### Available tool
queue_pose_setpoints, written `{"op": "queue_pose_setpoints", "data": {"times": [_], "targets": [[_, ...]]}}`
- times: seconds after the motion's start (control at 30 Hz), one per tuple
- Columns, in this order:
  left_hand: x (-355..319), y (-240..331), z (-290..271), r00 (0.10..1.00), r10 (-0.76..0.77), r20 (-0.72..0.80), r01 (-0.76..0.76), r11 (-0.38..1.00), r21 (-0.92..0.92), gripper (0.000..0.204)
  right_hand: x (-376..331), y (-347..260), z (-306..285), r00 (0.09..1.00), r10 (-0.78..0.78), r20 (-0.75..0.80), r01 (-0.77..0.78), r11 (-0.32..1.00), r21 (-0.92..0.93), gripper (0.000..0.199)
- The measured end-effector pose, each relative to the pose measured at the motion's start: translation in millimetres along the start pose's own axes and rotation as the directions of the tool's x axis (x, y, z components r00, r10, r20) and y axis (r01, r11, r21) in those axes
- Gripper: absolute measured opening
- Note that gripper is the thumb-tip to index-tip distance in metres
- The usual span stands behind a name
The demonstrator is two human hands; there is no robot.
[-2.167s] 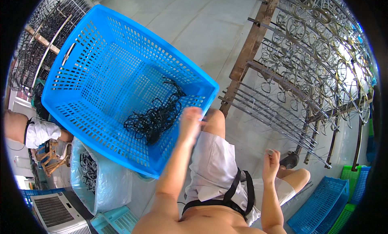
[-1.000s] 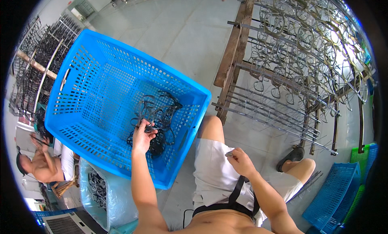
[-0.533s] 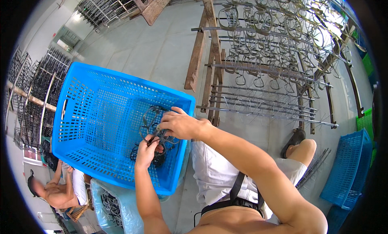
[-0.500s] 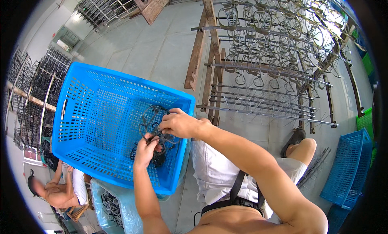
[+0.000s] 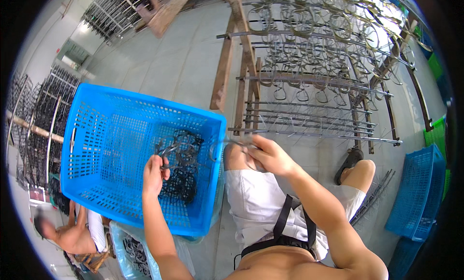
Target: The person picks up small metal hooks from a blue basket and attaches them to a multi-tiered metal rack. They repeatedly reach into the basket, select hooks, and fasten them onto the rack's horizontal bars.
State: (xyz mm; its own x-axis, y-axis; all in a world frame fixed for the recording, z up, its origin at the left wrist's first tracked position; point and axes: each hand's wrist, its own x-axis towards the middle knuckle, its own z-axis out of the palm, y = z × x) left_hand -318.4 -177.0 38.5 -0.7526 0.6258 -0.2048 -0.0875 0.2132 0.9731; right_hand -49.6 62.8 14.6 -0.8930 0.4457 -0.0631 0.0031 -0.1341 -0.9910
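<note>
A large blue plastic basket point(image 5: 96, 185) stands in front of me with a pile of black eyeglass frames point(image 5: 180, 185) in its right side. Over that pile, my left hand point(image 5: 153, 176) is closed on a few dark eyeglass frames point(image 5: 184, 156). My right hand point(image 5: 268, 155) is past the basket's right rim, above my knee, its fingers pinched on another eyeglass frame point(image 5: 215, 149). That one is smeared by motion, and its lens rims reach back over the basket edge.
Right of the basket stands a rack point(image 5: 309, 79) with rods full of hanging eyeglass frames. A lined bin point(image 5: 137, 253) of dark frames sits near left, beside a seated person point(image 5: 79, 234). Stacked blue baskets point(image 5: 418, 193) stand far right. More loaded racks point(image 5: 43, 120) line the left.
My hands have moved apart. The right one drew an eyeglass frame rightward out over the basket rim; the left shifted left with dark frames, uncovering more of the pile.
</note>
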Motion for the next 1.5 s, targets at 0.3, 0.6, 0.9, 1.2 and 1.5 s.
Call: {"op": "queue_pose_setpoints", "data": {"times": [0.3, 0.6, 0.9, 1.2, 1.5], "targets": [[37.2, -43.8, 2.8, 0.809, 0.299, -0.506, -0.134, 0.932, 0.335, 0.038, -189.9, 11.8, -132.2, 0.897, 0.111, -0.427, 0.239, 0.691, 0.682, 0.033], [6.7, -18.2, 43.1, 0.694, 0.668, 0.270, -0.175, -0.208, 0.962, 0.033, -288.1, 4.7, -277.3, -0.087, -0.196, -0.977, 0.481, 0.850, -0.214, 0.022], [-13.2, 6.4, 100.3, 0.860, 0.422, -0.287, -0.143, 0.740, 0.658, 0.035, -245.1, 56.0, -297.2, 0.109, 0.003, -0.994, 0.561, 0.826, 0.064, 0.024], [-27.3, 1.6, 130.0, 0.928, 0.109, -0.357, 0.008, 0.950, 0.312, 0.039, -242.2, 52.9, -298.9, 0.113, 0.022, -0.993, 0.622, 0.778, 0.088, 0.020], [-25.9, -14.4, 141.0, 0.944, 0.051, -0.325, 0.028, 0.971, 0.236, 0.037, -240.9, 53.1, -301.5, 0.173, 0.024, -0.985, 0.617, 0.776, 0.127, 0.019]]}}
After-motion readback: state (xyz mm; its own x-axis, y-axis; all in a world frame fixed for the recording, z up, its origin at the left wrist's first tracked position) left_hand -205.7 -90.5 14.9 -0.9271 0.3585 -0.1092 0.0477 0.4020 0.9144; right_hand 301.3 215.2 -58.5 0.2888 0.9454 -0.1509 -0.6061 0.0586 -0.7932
